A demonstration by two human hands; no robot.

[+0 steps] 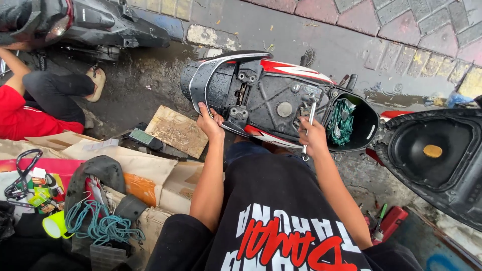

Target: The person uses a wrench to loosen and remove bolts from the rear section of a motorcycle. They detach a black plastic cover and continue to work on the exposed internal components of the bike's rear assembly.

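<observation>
At the far left a person in a red shirt (20,120) sits on the wet ground (135,90), under a dark scooter (75,20); below this person lie flat pieces of brown cardboard (145,168), a small pile of packets with green and yellow labels (37,193), a yellow-green cup (54,226) and a bundle of teal cord (100,226); a phone with a pale screen (142,137) lies just beside a wet square cardboard sheet (175,130).

In the middle stands the rear of a scooter (271,100), black with red and white panels, its seat lifted away to the right; the left hand (209,123) rests on the silver grab rail (201,80) at the tail, the fingers curled over its edge and pressed together; the right hand (314,138) is closed around a slim metal tool (310,123), the fingers pinching its shaft, and the tool's tip points up into the black body near a round metal cap (284,109).

To the right of the tool the open storage bucket (369,125) holds a crumpled green cloth (341,123); further right the raised seat underside (437,155) is black, with a small oval yellow label (432,150) in its middle; low beside the right forearm lies a red tool case (389,221); along the top right runs a pavement of reddish bricks (401,20).
</observation>
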